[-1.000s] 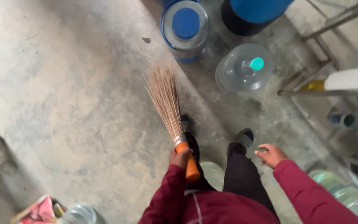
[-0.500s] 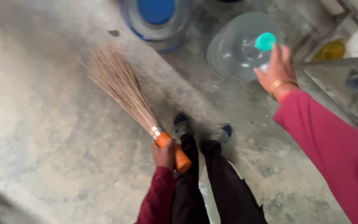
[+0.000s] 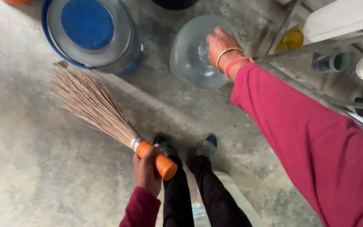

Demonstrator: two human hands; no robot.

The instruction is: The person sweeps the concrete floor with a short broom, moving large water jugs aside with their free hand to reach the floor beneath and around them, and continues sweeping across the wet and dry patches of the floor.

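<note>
My left hand [image 3: 146, 171] grips the orange handle of a stick broom [image 3: 101, 115], whose brown bristles fan out up and left over the concrete floor. My right hand [image 3: 220, 45], with bangles on the wrist, is stretched forward and closed over the neck of a large clear water jar [image 3: 193, 54] standing on the floor. The jar's cap is hidden under my fingers. My maroon sleeve fills the right side of the view. My feet in dark shoes stand below the jar.
A blue-rimmed jar with a blue cap [image 3: 90, 31] stands at the upper left, close to the bristle tips. A metal rack [image 3: 316, 46] with a white container, a yellow pot and small cans runs along the right. A dark container sits at the top edge.
My right hand rose from beside my leg, reached forward and closed over the clear jar's top. The broom stayed in my left hand, and the view shifted closer to the jars.
</note>
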